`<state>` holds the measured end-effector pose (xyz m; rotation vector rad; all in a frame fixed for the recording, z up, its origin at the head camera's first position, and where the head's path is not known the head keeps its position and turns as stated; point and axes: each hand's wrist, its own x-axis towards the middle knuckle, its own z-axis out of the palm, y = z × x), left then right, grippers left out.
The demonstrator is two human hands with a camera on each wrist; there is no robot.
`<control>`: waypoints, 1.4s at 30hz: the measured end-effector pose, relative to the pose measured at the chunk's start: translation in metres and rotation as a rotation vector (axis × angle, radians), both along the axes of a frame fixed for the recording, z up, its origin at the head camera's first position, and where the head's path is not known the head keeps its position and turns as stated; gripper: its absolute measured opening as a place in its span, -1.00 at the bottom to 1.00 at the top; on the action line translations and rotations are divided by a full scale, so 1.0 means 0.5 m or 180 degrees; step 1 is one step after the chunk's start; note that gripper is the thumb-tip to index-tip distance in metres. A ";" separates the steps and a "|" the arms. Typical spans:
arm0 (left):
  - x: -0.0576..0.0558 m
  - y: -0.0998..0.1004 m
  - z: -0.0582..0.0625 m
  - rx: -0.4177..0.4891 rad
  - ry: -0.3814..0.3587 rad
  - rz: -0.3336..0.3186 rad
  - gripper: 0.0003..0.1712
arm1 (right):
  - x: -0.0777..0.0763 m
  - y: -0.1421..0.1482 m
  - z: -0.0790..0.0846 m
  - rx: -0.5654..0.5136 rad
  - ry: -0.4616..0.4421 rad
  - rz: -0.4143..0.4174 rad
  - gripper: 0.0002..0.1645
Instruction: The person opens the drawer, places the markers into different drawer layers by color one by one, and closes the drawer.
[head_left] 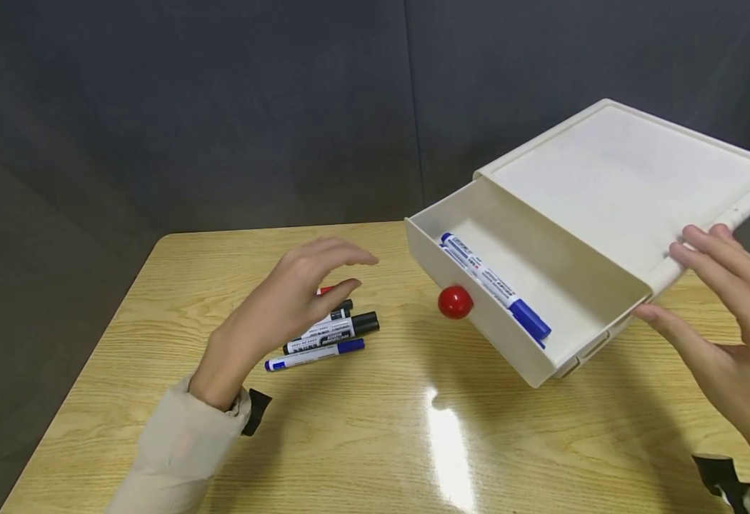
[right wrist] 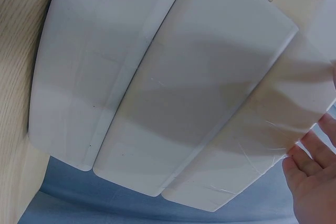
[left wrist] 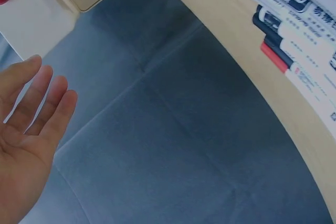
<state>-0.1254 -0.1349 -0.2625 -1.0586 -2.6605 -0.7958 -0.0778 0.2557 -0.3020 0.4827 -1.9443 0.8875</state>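
Note:
A white box (head_left: 632, 178) fills the right side of the head view, its drawer (head_left: 545, 257) pulled out towards the left. Inside the drawer, blue-capped markers (head_left: 487, 275) lie along the front panel, which carries a round red knob (head_left: 455, 302). My right hand (head_left: 744, 321) grips the box by its near edge, fingers over the top and thumb at the side. To the left, my left hand (head_left: 291, 293) hovers with relaxed fingers and holds nothing. Several markers (head_left: 330, 332) with black, blue and red caps lie on the table beside it, partly hidden behind the hand.
The wooden table (head_left: 375, 442) has a bright reflection near the front. Dark cloth (head_left: 285, 107) hangs behind and to the left. A shadow falls on the table under the box. In the right wrist view, the box's panelled side (right wrist: 173, 87) takes up most of the picture.

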 end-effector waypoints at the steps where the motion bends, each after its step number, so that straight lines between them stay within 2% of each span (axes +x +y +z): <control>1: 0.001 -0.002 -0.002 0.0000 -0.0002 0.0006 -0.59 | 0.000 0.000 0.000 -0.0004 0.0002 0.0004 -0.02; 12: 0.006 -0.025 -0.031 0.0021 -0.0030 0.0122 -0.61 | -0.002 0.000 0.001 -0.0021 0.0014 0.0044 -0.01; 21: 0.010 -0.041 -0.046 0.0020 -0.0044 0.0178 -0.63 | -0.001 -0.001 0.001 -0.0056 0.0061 0.0064 -0.02; 32: 0.019 -0.068 -0.071 0.0049 -0.0158 0.0267 -0.64 | 0.000 0.001 0.000 -0.0001 -0.0005 0.0028 -0.01; 42: 0.027 -0.087 -0.089 -0.0004 -0.0395 0.0423 -0.58 | 0.000 -0.001 0.002 0.0001 0.0025 0.0025 -0.02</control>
